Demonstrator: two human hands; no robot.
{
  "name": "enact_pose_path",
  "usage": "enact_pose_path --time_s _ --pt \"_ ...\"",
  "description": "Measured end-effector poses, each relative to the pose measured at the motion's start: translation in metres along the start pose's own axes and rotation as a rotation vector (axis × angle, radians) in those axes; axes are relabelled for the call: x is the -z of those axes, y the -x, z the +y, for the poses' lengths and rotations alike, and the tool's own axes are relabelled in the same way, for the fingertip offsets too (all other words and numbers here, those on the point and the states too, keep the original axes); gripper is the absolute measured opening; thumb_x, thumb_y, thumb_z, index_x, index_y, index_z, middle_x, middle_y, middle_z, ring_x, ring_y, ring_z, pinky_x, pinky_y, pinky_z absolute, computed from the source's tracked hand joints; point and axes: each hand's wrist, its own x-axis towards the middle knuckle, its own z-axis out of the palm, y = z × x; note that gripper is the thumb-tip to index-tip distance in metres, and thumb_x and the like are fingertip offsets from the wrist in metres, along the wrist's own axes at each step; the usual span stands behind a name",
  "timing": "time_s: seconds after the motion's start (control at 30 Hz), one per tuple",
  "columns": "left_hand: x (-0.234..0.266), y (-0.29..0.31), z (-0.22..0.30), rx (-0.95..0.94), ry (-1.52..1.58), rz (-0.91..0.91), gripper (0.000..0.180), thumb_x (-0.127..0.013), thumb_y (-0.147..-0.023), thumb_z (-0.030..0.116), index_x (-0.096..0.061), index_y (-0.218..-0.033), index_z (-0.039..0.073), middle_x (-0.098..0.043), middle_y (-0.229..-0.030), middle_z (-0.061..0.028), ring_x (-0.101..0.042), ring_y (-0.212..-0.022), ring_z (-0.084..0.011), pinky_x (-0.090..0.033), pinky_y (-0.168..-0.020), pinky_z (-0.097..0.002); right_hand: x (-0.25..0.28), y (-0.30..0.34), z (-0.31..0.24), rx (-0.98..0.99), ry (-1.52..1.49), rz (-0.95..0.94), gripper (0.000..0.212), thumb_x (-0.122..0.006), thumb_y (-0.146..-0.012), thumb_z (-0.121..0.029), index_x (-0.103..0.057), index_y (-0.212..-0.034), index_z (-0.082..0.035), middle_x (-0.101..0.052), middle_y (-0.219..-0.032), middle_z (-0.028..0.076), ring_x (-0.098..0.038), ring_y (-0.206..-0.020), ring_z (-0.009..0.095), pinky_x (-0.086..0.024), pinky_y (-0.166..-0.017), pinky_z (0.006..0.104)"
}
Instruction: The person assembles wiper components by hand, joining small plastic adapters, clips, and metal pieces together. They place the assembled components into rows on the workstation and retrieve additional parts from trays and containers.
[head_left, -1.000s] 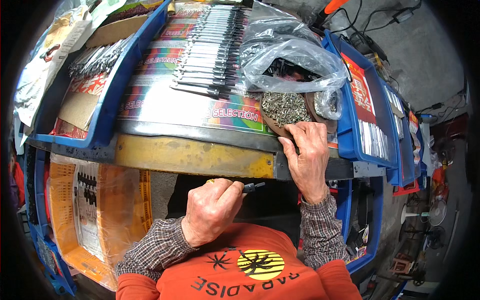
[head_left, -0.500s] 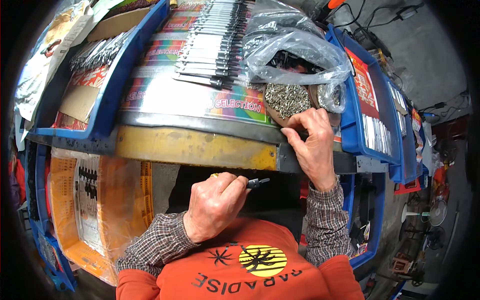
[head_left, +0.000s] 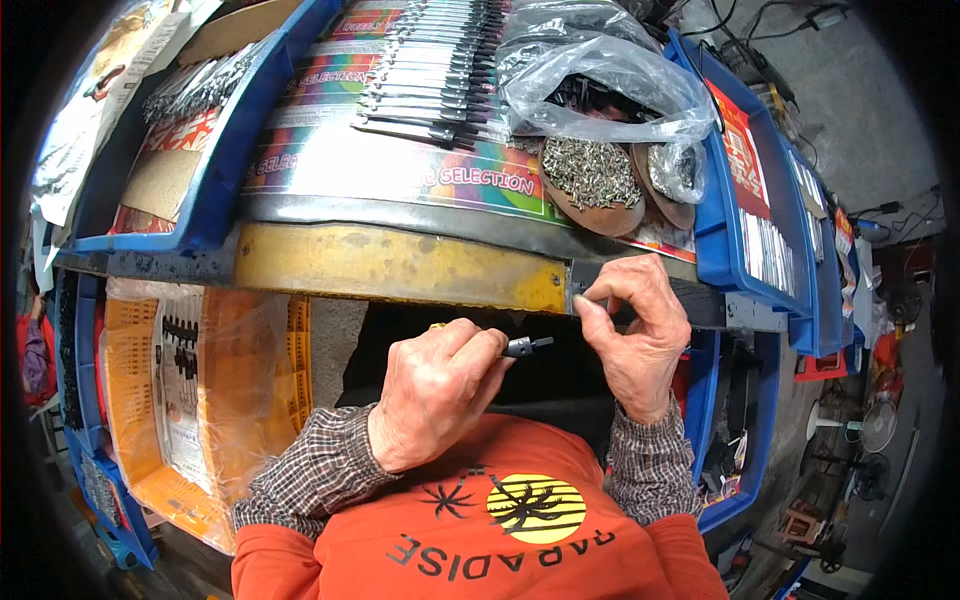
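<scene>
My left hand (head_left: pixel 432 392) is closed round a short dark cylindrical piece (head_left: pixel 522 346) with a narrow metal tip pointing right. The rest of that piece is hidden in the fist. Just right of it, below the table edge, my right hand (head_left: pixel 640 330) pinches thumb and forefinger together. Whatever sits between those fingertips is too small to make out. Beyond the right hand, on the table, a brown dish (head_left: pixel 603 217) holds a heap of small shiny metal parts (head_left: pixel 590 180). Slim silver-and-black pieces (head_left: pixel 430 75) lie in a long row farther back.
A clear plastic bag (head_left: pixel 640 85) lies behind the dish. Blue bins (head_left: pixel 735 240) flank the table on the right, and another blue bin (head_left: pixel 215 190) stands left. The yellow-faced table edge (head_left: pixel 400 262) runs before me. An orange crate (head_left: pixel 225 400) sits lower left.
My right hand has drawn back from the dish of metal parts, down toward the left hand. The left hand, still holding the dark piece, has risen slightly.
</scene>
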Motion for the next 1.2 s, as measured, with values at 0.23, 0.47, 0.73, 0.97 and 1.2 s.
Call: enact_pose_path --time_s 0.23,0.47,0.73,0.97,1.2 --pt "0.0 0.0 0.004 0.002 0.0 -0.013 0.021 -0.074 -0.069 0.004 -0.059 -0.085 0.005 -0.051 -0.068 -0.0072 -0.057 -0.059 -0.0248 -0.046 -0.05 -0.035 -0.001 0.016 -0.009 -0.109 -0.273 -0.03 0.017 -0.069 -0.071 0.011 -0.063 -0.081 -0.002 -0.059 -0.076 0.003 -0.054 -0.068 0.012 -0.044 -0.057 0.0238" --pt "0.002 -0.001 0.006 0.008 -0.009 -0.025 0.02 -0.073 -0.07 0.005 -0.058 -0.084 0.005 -0.051 -0.068 -0.0073 -0.057 -0.059 -0.0251 -0.046 -0.05 -0.0351 -0.004 0.025 -0.017 -0.173 -0.273 -0.081 0.017 -0.068 -0.071 0.008 -0.061 -0.083 -0.003 -0.062 -0.079 0.006 -0.058 -0.072 0.018 -0.048 -0.064 0.0291" --pt "0.002 0.0 0.009 0.004 0.014 -0.02 0.02 -0.073 -0.07 0.004 -0.058 -0.084 0.005 -0.052 -0.069 -0.0078 -0.057 -0.059 -0.0258 -0.046 -0.049 -0.0354 -0.011 0.027 -0.018 0.139 -0.09 -0.182 0.02 -0.068 -0.068 0.003 -0.058 -0.084 -0.003 -0.063 -0.092 0.01 -0.058 -0.087 0.029 -0.047 -0.077 0.0379" --pt "-0.002 0.002 0.009 -0.009 -0.051 -0.019 0.019 -0.071 -0.069 0.005 -0.057 -0.082 0.005 -0.051 -0.069 -0.0071 -0.056 -0.059 -0.0245 -0.046 -0.048 -0.0348 -0.016 0.033 -0.014 0.209 0.008 -0.174 0.024 -0.068 -0.066 0.004 -0.057 -0.086 -0.002 -0.062 -0.092 0.012 -0.059 -0.086 0.03 -0.049 -0.075 0.0396" --pt "-0.002 0.003 0.008 -0.061 -0.13 0.013 0.015 -0.067 -0.071 0.004 -0.057 -0.081 0.005 -0.05 -0.067 -0.0068 -0.056 -0.058 -0.0223 -0.046 -0.047 -0.0335 -0.021 0.038 -0.017 0.374 0.174 -0.129 0.027 -0.07 -0.065 0.002 -0.062 -0.09 0.002 -0.063 -0.093 0.014 -0.061 -0.088 0.031 -0.054 -0.072 0.0379"
